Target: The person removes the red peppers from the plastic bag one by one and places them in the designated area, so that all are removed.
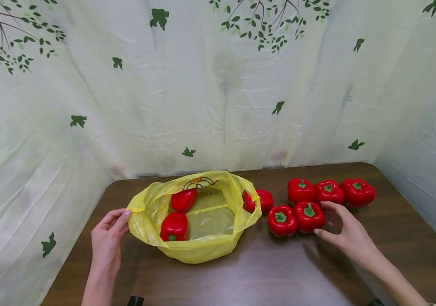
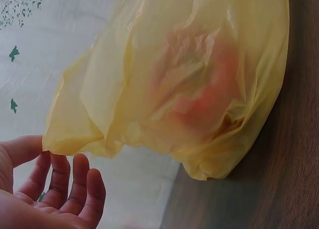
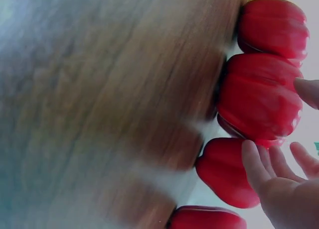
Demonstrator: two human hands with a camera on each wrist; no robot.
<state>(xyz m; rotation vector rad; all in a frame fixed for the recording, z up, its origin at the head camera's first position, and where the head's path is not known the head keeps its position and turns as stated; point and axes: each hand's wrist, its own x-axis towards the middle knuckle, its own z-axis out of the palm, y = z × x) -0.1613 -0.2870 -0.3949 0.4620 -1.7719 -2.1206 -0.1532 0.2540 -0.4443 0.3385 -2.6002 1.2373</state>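
At the left, my left hand (image 1: 107,233) pinches the rim of a yellow plastic bag (image 1: 206,251) between thumb and index finger, the other fingers loosely bent below it. The bag's mouth gapes, showing two red bell peppers inside, one farther back (image 1: 184,199) and one nearer (image 1: 174,226). My right hand (image 1: 352,236) reaches in from the right to a front red bell pepper (image 1: 307,220) with a green stem. Its thumb and fingers are spread around that pepper's right side, fingertips right at its skin.
More red bell peppers stand beside it: one to its left (image 1: 281,221), a back row of three (image 1: 329,192), and one lying against the bag's right side (image 1: 264,200). They sit on a brown wooden table (image 1: 271,272). A leaf-printed curtain (image 1: 210,106) closes off the back.
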